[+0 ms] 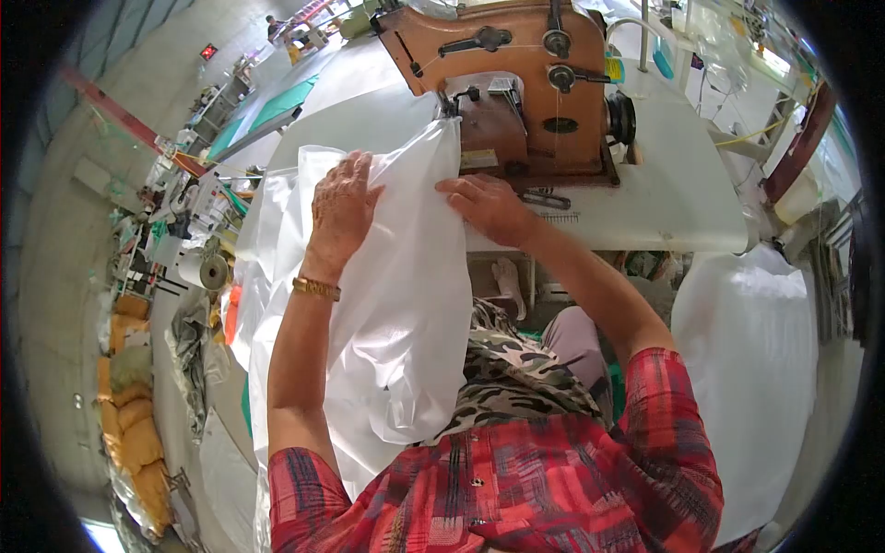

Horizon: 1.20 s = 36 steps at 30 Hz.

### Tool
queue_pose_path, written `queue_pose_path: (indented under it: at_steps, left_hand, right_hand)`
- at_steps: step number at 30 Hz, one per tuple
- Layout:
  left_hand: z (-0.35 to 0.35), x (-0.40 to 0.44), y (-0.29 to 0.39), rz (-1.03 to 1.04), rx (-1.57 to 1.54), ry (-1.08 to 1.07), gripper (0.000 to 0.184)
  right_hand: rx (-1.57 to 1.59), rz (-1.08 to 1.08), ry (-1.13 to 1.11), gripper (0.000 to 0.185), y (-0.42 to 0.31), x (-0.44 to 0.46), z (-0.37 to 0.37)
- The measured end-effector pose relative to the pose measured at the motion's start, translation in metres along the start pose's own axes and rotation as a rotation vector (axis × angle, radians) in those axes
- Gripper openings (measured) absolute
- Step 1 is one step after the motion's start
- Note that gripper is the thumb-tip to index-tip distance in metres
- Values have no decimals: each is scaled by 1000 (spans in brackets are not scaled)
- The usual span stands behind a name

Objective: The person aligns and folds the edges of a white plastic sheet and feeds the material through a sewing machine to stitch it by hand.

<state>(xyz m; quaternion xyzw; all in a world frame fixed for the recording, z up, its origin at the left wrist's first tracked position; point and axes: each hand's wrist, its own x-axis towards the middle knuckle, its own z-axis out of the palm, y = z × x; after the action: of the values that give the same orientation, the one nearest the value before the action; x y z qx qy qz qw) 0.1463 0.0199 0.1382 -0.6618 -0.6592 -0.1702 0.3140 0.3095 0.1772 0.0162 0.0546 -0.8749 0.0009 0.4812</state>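
A sheet of thin white plastic-like fabric [396, 304] hangs over the table edge and down across my lap. Its far corner reaches under the needle area of a brown sewing machine [544, 83]. My left hand [343, 207] lies on the sheet with its fingers stretched out, pointing toward the machine; a gold watch [316, 288] is on that wrist. On the sheet's right edge, just in front of the machine, rest the fingertips of my right hand [489, 207], its fingers extended. Whether the thumb is under the fabric there is hidden.
The white sewing table [673, 203] carries a small dark metal tool [546, 199] near the machine's base. A full white sack or bundle [747, 387] stands at right. At left are a roll [205, 271] and yellow-orange bundles [138, 433] along the wall.
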Motion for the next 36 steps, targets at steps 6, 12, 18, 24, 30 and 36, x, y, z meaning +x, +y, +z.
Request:
queue_pose_path:
  at_steps: [6, 12, 18, 24, 30, 36]
  left_hand:
    - [18, 13, -48, -353, -184, -641, 27]
    - [53, 30, -89, -279, 218, -287, 15]
    - [70, 61, 0, -46, 190, -193, 28]
    - [84, 45, -3, -104, -159, -179, 32]
    - [81, 52, 26, 1, 9, 191, 28]
    - [81, 65, 56, -288, -262, -219, 38]
  right_hand:
    - [128, 21, 26, 18, 2, 4, -2]
    - [210, 38, 54, 26, 1, 2, 4]
    - [230, 52, 27, 30, 3, 1, 2]
    - [244, 55, 54, 33, 2, 3, 1]
    - [263, 50, 83, 29, 2, 4, -5]
    - [266, 57, 120, 26, 2, 3, -7]
